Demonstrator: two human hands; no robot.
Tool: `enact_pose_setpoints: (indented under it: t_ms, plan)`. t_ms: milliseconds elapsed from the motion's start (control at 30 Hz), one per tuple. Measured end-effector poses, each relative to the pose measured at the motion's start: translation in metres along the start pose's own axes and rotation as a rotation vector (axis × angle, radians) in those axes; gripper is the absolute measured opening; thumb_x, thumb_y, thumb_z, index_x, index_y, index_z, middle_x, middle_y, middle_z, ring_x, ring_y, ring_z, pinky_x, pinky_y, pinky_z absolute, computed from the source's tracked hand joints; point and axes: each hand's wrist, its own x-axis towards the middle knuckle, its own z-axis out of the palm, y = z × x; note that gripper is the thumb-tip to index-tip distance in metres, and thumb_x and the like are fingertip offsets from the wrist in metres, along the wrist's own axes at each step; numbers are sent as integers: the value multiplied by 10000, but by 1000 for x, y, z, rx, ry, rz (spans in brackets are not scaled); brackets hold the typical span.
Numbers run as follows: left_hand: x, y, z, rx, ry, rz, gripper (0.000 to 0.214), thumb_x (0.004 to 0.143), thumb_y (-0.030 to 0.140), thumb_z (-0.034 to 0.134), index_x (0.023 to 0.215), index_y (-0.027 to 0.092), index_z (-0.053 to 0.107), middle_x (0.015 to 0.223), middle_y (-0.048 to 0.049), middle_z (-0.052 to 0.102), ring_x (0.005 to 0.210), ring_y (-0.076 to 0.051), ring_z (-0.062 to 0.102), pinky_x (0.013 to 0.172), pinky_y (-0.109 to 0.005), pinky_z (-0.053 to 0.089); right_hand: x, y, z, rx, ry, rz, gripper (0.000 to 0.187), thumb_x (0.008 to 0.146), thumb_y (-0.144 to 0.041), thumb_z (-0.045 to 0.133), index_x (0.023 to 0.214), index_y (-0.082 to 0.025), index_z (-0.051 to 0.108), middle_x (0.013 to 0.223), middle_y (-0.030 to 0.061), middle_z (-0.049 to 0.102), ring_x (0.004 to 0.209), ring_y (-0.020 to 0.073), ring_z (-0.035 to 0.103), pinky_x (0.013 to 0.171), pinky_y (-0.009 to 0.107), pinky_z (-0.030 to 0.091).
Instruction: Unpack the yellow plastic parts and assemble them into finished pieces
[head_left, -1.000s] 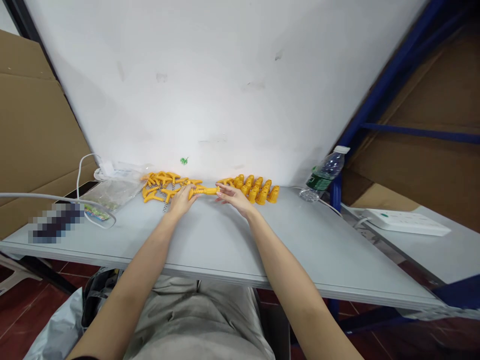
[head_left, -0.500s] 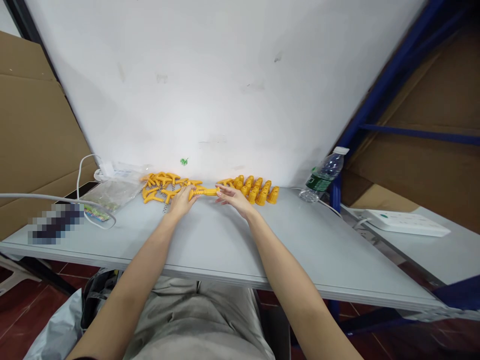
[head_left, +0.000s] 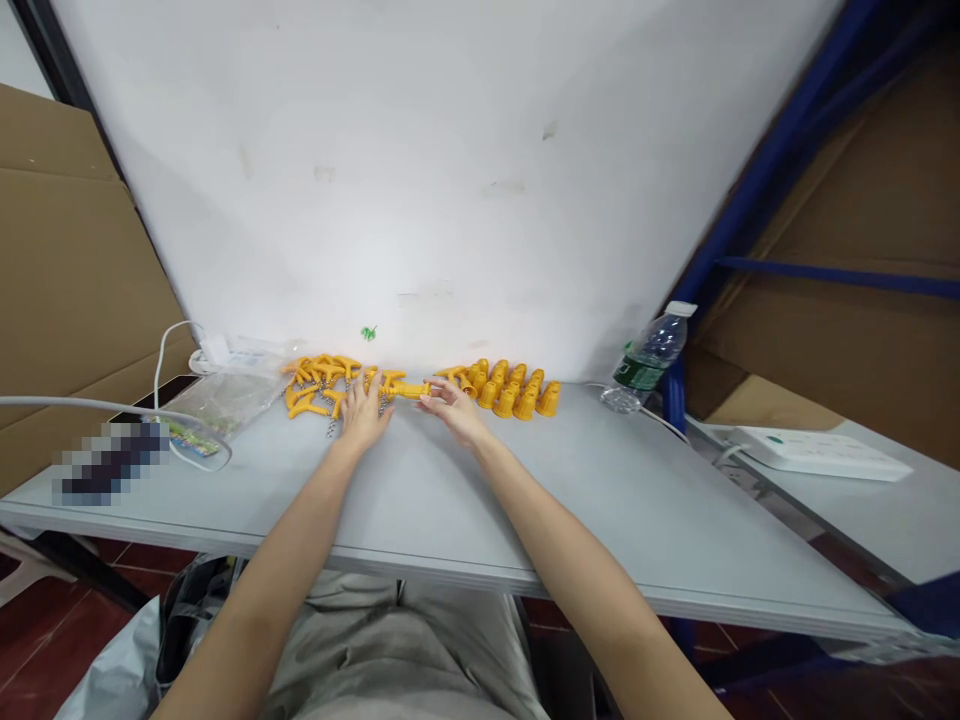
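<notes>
Between the thumb and fingers of my right hand (head_left: 459, 412) is the right end of a yellow plastic corkscrew piece (head_left: 409, 391), lying level just above the table. My left hand (head_left: 364, 415) is at its left end, fingers spread and pointing away over the near handles; whether its thumb touches the piece I cannot tell. Around and left of that hand lies a loose pile of yellow T-handled corkscrews (head_left: 306, 402) with metal spirals. Beyond my right hand, yellow tapered cups (head_left: 505, 404) stand in rows, with another yellow T-handle (head_left: 452, 374) at their left.
A clear plastic bag (head_left: 240, 398), a white cable (head_left: 161, 375) and a blurred dark object (head_left: 112, 462) lie at the left of the grey table (head_left: 450, 500). A water bottle (head_left: 651, 358) leans at the right, near a white power strip (head_left: 821, 452). A white wall panel (head_left: 450, 200) rises behind.
My left hand has loosened and drawn back slightly from the yellow piece, its fingers now spread. My right hand has shifted a little left, keeping the piece. The view has tilted slightly.
</notes>
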Motion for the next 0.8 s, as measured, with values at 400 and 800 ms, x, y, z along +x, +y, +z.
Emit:
enact_pose_setpoints:
  t_ms: [400, 800]
  plan:
    - [0, 2, 5, 3, -27, -62, 747, 832, 239, 568, 1527, 264, 297, 1630, -154, 215, 1483, -375, 231, 1140, -670, 214, 44, 7, 0, -1409, 55, -199, 504, 912, -34, 272, 1307, -132, 570, 1440, 174, 509, 1212, 298, 553, 1087, 457, 346]
    - [0, 1, 6, -18, -55, -11, 682, 838, 235, 570, 1487, 213, 359, 1581, -184, 316, 1450, -364, 308, 1129, -594, 299, 49, 8, 11, -1683, -113, 63, 521, 892, -68, 309, 1298, -97, 633, 1439, 226, 510, 1352, 391, 432, 1141, 660, 135]
